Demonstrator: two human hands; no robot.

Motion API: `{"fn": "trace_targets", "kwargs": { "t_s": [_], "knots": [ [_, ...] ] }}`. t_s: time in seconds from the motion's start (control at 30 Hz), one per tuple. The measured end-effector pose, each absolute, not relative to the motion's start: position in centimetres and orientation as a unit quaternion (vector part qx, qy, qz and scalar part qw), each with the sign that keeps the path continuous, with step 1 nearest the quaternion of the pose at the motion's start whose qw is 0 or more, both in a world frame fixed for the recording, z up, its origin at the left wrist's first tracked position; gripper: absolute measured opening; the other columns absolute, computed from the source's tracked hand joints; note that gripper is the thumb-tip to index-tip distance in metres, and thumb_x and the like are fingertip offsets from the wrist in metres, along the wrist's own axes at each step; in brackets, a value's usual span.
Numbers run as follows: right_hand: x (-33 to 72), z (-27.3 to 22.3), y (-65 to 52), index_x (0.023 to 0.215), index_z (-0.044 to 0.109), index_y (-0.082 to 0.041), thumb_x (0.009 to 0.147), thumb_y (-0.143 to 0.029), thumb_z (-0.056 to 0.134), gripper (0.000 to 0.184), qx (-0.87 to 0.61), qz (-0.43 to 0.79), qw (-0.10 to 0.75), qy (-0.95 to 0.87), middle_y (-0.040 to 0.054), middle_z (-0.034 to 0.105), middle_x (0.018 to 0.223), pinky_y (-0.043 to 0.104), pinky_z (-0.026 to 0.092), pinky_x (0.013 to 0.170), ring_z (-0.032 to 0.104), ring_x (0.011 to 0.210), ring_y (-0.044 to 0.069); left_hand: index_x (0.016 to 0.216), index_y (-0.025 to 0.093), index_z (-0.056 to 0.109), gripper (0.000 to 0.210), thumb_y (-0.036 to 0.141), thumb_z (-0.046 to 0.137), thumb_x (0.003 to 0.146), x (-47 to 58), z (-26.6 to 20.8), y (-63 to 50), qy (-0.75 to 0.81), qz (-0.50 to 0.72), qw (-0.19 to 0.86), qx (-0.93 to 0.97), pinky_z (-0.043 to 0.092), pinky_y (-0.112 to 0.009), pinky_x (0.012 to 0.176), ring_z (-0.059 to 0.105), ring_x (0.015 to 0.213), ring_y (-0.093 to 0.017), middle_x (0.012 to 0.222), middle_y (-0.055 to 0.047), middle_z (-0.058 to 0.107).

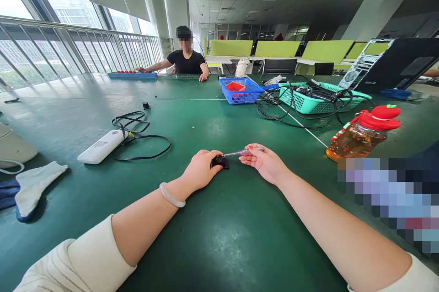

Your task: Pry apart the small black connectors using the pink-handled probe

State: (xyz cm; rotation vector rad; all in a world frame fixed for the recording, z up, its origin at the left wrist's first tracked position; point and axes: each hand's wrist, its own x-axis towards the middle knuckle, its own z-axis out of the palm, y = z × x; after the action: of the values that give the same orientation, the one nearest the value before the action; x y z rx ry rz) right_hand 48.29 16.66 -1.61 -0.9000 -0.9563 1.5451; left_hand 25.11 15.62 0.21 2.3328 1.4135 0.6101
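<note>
Left hand [202, 168]: thumb and fingers closed about a small black part [224, 164] low on the tabletop, its right side showing past the fingertips. Right hand [262, 161]: pinching the handle of a slim screwdriver [245, 152], shaft pointing left toward the part; whether the tip touches, I cannot tell.

Margin, left: black cable [137, 159], its loop the nearest edge I have to the left hand; white power bank [103, 146], against the cable, farther out; white-and-blue glove [37, 189], well apart.

Margin, right: bottle [356, 141] of amber liquid, red lid, well apart from the right hand.

Margin, ahead: a broad stretch of green before I reach the blue basket [240, 97], red tray [235, 87] inside, and the turquoise basket [295, 101], black leads spilling over its rim.

Margin, between the forearms: green surface, widening toward me.

Surface: table [219, 246], dark green, glossy, with pale reflections and a thin white line running diagonally toward the bottle.

Room: metal railing [85, 45] and windows, left; co-worker [188, 61] in a black top at the far edge, beside a blue rack [132, 75]; computer case [398, 66], right; lime partitions [231, 49] behind; tiled ceiling.
</note>
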Motion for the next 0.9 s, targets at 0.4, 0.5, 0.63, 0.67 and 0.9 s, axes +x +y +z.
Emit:
{"fn": "trace_targets", "kwargs": {
  "t_s": [0.4,0.5,0.63,0.67,0.9],
  "knots": [
    [48.36,-1.53,16.6,0.079,0.07,-0.021,0.059,-0.038,0.089,0.033,-0.368,0.653,0.528,-0.401,0.005,0.074,0.082,0.041,0.053,0.089,0.07,0.082,0.022,0.119,0.026,0.061,0.035,0.03,0.058,0.085,24.95,0.0,15.69,0.5,0.217,0.173,0.82,0.045,-0.043,0.101,0.055,0.115,-0.027,0.114,-0.006,0.067],
    [48.4,-1.48,16.55,0.079,0.068,-0.021,0.062,-0.039,0.088,0.031,-0.369,0.648,0.529,-0.404,0.0046,0.074,0.082,0.041,0.053,0.09,0.071,0.081,0.022,0.117,0.025,0.062,0.033,0.032,0.057,0.085,24.98,0.01,15.69,0.498,0.218,0.173,0.821,0.046,-0.043,0.1,0.055,0.114,-0.027,0.112,-0.006,0.068],
    [48.41,-1.46,16.55,0.08,0.067,-0.021,0.066,-0.039,0.085,0.029,-0.373,0.642,0.529,-0.411,0.0054,0.073,0.082,0.042,0.053,0.09,0.071,0.082,0.022,0.113,0.025,0.064,0.029,0.035,0.054,0.087,25.05,0.09,15.62,0.492,0.223,0.171,0.824,0.047,-0.042,0.098,0.056,0.113,-0.027,0.111,-0.007,0.068],
    [48.41,-1.47,16.56,0.08,0.067,-0.021,0.066,-0.038,0.084,0.029,-0.373,0.642,0.528,-0.412,0.0056,0.073,0.082,0.042,0.053,0.09,0.071,0.083,0.022,0.113,0.025,0.064,0.029,0.035,0.054,0.088,25.07,0.11,15.6,0.492,0.223,0.17,0.824,0.047,-0.042,0.098,0.056,0.112,-0.027,0.11,-0.007,0.068],
    [48.33,-1.46,16.47,0.079,0.068,-0.022,0.061,-0.041,0.086,0.032,-0.362,0.645,0.528,-0.417,0.0047,0.073,0.082,0.042,0.052,0.088,0.07,0.08,0.022,0.118,0.025,0.063,0.033,0.033,0.056,0.086,25.08,0.15,15.49,0.501,0.221,0.163,0.821,0.046,-0.042,0.099,0.056,0.113,-0.026,0.112,-0.007,0.068]
  ]
}}
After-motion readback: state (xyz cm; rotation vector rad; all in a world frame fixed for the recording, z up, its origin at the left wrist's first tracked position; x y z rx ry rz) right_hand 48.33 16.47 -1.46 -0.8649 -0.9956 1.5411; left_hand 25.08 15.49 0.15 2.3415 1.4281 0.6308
